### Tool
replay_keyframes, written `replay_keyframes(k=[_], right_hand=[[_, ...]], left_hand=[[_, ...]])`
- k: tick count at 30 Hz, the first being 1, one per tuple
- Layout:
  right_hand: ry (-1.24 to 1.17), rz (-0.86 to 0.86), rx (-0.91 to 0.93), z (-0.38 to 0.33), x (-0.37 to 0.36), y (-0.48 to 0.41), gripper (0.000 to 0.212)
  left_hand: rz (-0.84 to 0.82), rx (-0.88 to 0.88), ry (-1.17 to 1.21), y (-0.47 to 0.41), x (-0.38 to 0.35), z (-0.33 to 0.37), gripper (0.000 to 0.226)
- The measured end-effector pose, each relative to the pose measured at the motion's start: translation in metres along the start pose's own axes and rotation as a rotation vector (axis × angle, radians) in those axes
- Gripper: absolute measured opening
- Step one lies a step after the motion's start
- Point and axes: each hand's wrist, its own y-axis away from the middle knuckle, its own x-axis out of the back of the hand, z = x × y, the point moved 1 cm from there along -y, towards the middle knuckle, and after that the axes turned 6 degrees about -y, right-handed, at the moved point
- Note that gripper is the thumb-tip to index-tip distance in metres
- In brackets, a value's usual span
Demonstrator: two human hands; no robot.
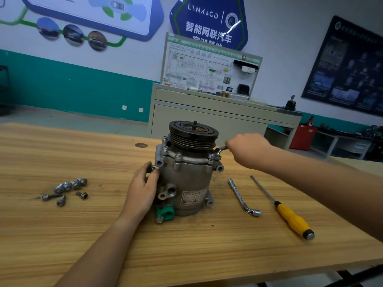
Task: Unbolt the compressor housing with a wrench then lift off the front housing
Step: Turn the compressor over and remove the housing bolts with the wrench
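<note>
R hand (246,146) grips wrench (221,149) on compressor (186,179); LYNK&CO sign (209,21) behind.

Bolts (68,189) lie left of the compressor (186,183) on the table (83,235), L-wrench (241,196) and screwdriver (284,210) right.

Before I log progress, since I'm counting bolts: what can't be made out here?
Head view only.
Any rear flange bolts: behind the pulley.
Handle of the wrench: inside the right hand.
Left side of the compressor: covered by the left hand.
Text on the label: too small, blurred.
</note>
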Motion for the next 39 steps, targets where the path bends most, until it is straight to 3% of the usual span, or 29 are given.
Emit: replay_keyframes(k=[5, 9, 11, 13, 16, 23, 29, 34, 39], right_hand=[[-0.062, 0.184, 0.034, -0.005, -0.009, -0.011, 0.029], [-0.253, 0.307, -0.1, 0.01, -0.007, 0.02, 0.028], [-0.419, 0.308, -0.193, 0.013, -0.007, 0.042, 0.026], [-0.484, 0.197, -0.208, 0.011, -0.005, 0.06, 0.025], [-0.447, 0.073, -0.166, 0.005, -0.002, 0.074, 0.026], [-0.427, 0.013, -0.142, -0.009, -0.002, 0.086, 0.045], [-0.055, 0.045, -0.048, -0.011, 0.01, 0.084, 0.063], [0.075, 0.071, 0.117, 0.004, 0.017, 0.074, 0.038], [0.139, 0.106, 0.162, 0.027, 0.011, 0.054, 0.039]], left_hand=[[-0.012, 0.074, 0.081, -0.003, 0.003, -0.004, 0.041], [0.026, 0.06, 0.157, -0.005, -0.001, -0.002, 0.028], [0.061, 0.029, 0.152, -0.006, -0.004, 0.0, 0.025], [0.107, 0.011, 0.145, -0.007, -0.006, 0.002, 0.02], [0.17, 0.017, 0.099, -0.008, -0.009, 0.004, 0.013], [0.311, 0.063, 0.025, -0.003, -0.009, 0.008, 0.028], [0.315, 0.006, -0.01, -0.004, -0.007, 0.005, 0.029], [0.305, -0.003, -0.015, -0.003, -0.006, 0.004, 0.031], [0.286, 0.004, -0.002, -0.002, -0.006, 0.004, 0.028]])
